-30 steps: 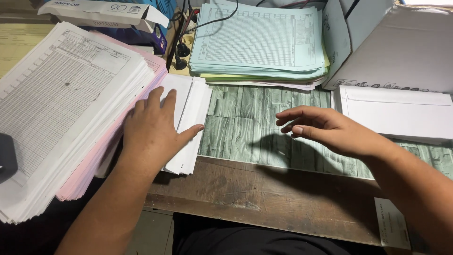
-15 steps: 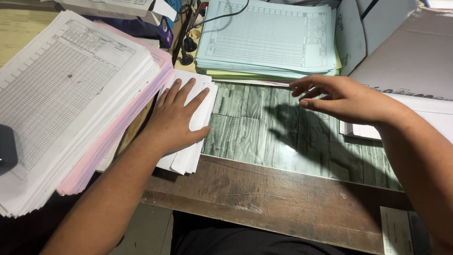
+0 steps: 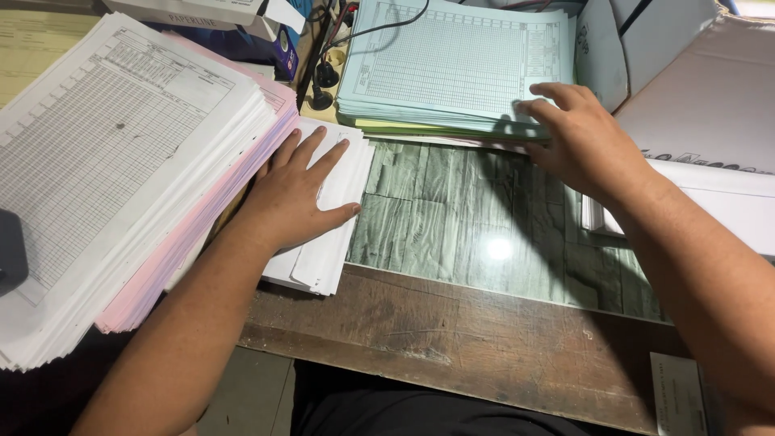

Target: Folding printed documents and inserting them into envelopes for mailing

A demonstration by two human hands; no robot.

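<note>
My left hand [image 3: 292,194] lies flat, fingers spread, on a small pile of folded white papers [image 3: 327,242] beside a tall stack of white and pink gridded forms [image 3: 121,161]. My right hand [image 3: 577,137] reaches forward, its fingertips resting on the near right corner of a stack of pale blue gridded forms [image 3: 452,64] with yellow sheets under it. Neither hand grips anything.
The desk has a green stone-pattern mat under glass [image 3: 476,226] and a worn wooden front edge [image 3: 452,347]. White cardboard boxes [image 3: 710,105] stand at the right. Black cables and plugs [image 3: 323,73] lie between the stacks. A paper box [image 3: 194,12] sits at the back left.
My right hand has moved forward and up from above the green mat to the corner of the blue stack. My left hand stays on the folded white papers.
</note>
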